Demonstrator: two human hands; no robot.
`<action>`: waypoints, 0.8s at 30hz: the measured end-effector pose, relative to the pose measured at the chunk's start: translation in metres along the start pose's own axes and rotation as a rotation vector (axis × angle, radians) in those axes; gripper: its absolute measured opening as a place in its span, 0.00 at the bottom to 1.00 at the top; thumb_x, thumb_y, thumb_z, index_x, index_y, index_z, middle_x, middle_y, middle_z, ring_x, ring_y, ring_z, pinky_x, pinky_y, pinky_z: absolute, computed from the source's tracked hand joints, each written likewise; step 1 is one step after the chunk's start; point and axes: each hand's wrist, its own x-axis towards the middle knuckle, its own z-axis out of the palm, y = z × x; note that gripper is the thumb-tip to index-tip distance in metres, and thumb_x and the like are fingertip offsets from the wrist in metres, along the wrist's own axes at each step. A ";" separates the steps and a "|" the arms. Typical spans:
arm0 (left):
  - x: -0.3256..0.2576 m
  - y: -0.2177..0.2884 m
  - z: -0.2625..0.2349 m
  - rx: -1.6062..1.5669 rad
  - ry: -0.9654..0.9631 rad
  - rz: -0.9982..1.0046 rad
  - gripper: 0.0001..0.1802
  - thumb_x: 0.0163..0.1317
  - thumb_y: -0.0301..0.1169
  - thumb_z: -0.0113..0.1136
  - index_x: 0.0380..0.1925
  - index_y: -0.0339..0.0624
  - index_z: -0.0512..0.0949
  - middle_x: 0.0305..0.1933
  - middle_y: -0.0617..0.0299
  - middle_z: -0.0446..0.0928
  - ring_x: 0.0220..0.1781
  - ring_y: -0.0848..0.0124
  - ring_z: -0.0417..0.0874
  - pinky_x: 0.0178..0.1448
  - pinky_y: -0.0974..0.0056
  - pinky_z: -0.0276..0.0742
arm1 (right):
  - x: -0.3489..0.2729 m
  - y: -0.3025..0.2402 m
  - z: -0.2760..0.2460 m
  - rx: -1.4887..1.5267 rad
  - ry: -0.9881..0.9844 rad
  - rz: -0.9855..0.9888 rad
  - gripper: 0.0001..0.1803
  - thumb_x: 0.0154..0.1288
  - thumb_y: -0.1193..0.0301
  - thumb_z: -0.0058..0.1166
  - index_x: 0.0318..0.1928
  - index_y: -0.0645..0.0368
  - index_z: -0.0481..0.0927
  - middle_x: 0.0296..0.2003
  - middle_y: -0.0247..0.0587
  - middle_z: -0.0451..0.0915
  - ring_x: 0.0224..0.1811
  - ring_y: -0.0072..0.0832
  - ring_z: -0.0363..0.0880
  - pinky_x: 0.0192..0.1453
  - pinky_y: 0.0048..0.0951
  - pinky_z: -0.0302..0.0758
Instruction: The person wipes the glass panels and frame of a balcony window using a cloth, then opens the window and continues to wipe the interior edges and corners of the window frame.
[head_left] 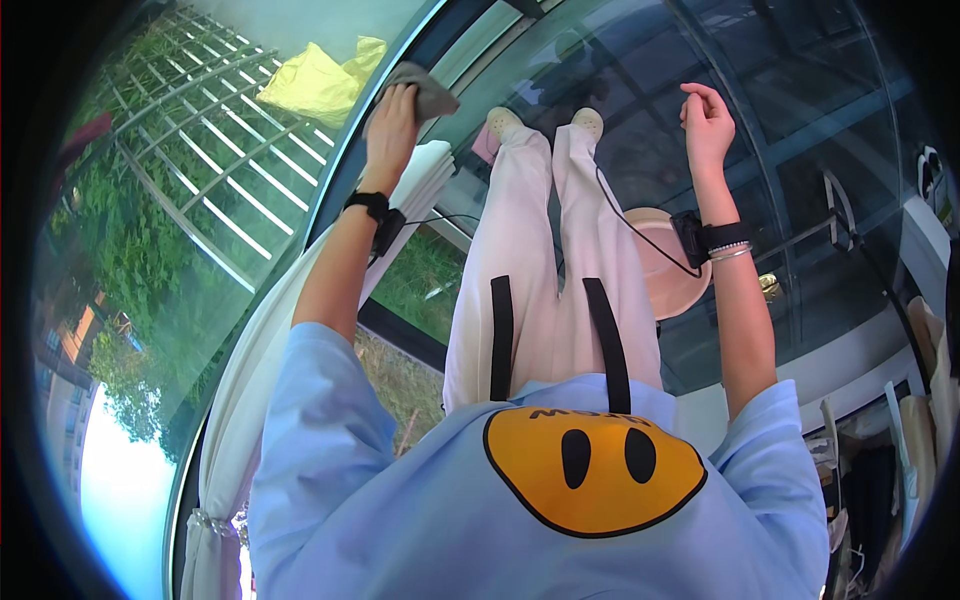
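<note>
The dark, glossy floor (645, 130) supports a round pale basin (672, 285), two light clogs (588, 122) and a pink item (485, 143).

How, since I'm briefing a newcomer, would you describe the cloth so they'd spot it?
Find the long window frame on the left, then the left hand beside it. The cloth is under that hand's fingers, dull grey-brown, unlike the white curtain nearby.

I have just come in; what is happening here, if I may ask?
A person's left hand has a grey cloth in its grip, close to the window frame; whether the cloth touches it is hard to tell. The right hand is raised, fingers loosely curled, with nothing visible in its grip. A pale pink basin shows between the right leg and right wrist.
</note>
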 end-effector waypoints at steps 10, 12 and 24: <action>0.094 0.045 0.018 -0.073 0.269 0.062 0.25 0.44 0.23 0.56 0.47 0.37 0.68 0.52 0.54 0.69 0.58 0.57 0.66 0.59 0.61 0.65 | -0.027 -0.005 0.054 -0.105 -0.122 0.044 0.08 0.57 0.74 0.46 0.31 0.60 0.79 0.15 0.28 0.73 0.18 0.12 0.69 0.23 0.16 0.65; 0.084 0.035 0.017 -0.079 0.271 0.097 0.23 0.46 0.23 0.54 0.46 0.38 0.69 0.52 0.55 0.70 0.58 0.58 0.67 0.58 0.61 0.66 | -0.029 -0.004 0.062 -0.115 -0.116 0.039 0.08 0.57 0.74 0.46 0.31 0.60 0.79 0.15 0.28 0.73 0.18 0.12 0.70 0.23 0.16 0.65; -0.119 -0.062 0.020 -0.006 0.026 -0.081 0.18 0.53 0.25 0.47 0.46 0.42 0.71 0.54 0.56 0.68 0.59 0.59 0.67 0.56 0.62 0.69 | -0.101 0.021 0.102 -0.053 -0.038 0.099 0.07 0.56 0.75 0.47 0.29 0.61 0.80 0.15 0.31 0.74 0.16 0.15 0.71 0.20 0.18 0.66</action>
